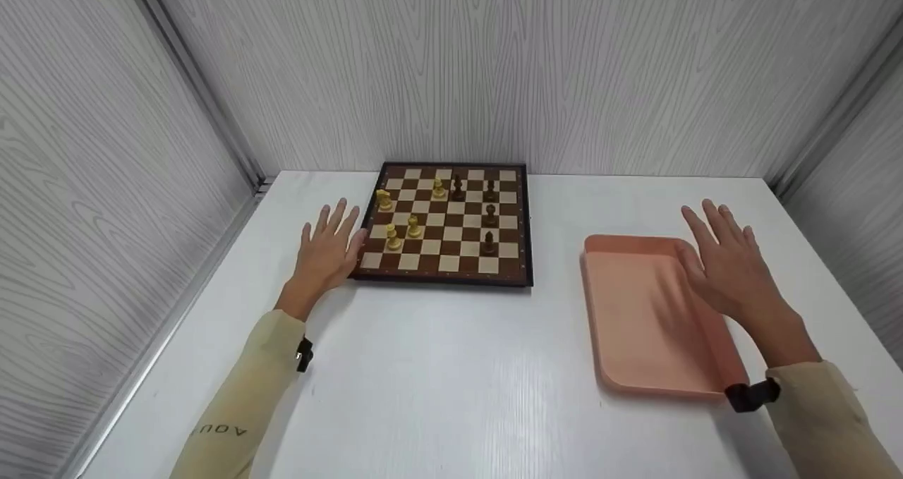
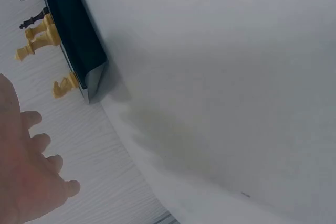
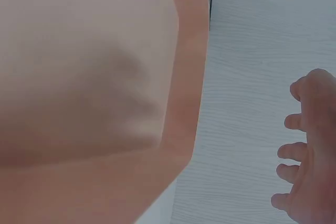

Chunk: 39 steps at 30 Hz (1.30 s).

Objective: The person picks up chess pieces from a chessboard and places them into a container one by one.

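Note:
A chessboard with a dark frame lies at the table's far edge, several light and dark pieces standing on it. Among them are a light knight at the left edge, a light pawn and a dark piece near the front. My left hand is beside the board's left edge, fingers straight and holding nothing. Over the right side of a pink tray hovers my right hand, fingers spread, with its shadow falling into the tray. Nothing lies in the tray.
The white table carries board and tray, with a stretch of tabletop between them. Wood-grain panels close off the back and both sides. Each wrist wears a small black device.

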Each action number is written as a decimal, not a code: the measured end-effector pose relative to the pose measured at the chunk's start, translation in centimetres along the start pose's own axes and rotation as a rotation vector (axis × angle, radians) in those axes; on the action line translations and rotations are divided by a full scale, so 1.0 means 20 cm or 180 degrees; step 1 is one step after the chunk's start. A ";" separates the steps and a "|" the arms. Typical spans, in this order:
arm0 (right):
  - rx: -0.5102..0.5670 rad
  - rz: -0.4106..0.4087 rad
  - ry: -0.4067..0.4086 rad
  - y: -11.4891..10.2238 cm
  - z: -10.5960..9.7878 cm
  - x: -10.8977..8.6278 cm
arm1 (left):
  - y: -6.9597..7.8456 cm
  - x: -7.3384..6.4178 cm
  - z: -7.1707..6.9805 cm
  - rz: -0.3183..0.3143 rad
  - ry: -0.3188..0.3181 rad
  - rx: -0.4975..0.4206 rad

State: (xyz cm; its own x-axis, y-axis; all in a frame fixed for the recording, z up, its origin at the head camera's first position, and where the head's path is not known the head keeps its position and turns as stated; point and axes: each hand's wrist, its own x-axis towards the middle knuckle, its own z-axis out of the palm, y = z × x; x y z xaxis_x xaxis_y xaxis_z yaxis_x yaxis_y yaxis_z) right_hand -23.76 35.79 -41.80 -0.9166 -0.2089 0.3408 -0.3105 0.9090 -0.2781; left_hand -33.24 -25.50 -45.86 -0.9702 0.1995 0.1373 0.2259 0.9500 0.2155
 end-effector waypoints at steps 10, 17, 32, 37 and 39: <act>0.0379 -0.0169 0.0354 -0.11 0.10 0.05 | -0.03 0.07 0.09 -0.0068 -0.0135 -0.0017; 0.0550 -0.0158 0.0376 -0.19 0.17 0.07 | -0.07 0.06 0.13 -0.0061 -0.0271 -0.0056; 0.1181 -0.0259 0.0633 -0.35 0.26 0.11 | -0.05 0.10 0.17 -0.0021 -0.0460 -0.0073; 0.1388 -0.0245 0.0628 -0.40 0.27 0.13 | -0.04 0.11 0.17 0.0047 -0.0498 0.0023; 0.1441 -0.0251 0.0645 -0.42 0.26 0.14 | -0.04 0.12 0.16 0.0089 -0.0516 0.0036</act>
State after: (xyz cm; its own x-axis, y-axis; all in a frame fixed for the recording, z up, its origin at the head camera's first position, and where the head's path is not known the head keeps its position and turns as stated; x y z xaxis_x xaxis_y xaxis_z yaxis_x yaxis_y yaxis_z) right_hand -24.94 25.65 -43.23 -0.8326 -0.1557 0.5316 -0.4962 0.6361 -0.5909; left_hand -36.07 -25.03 -48.87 -0.9652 0.2611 -0.0150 0.2528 0.9460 0.2029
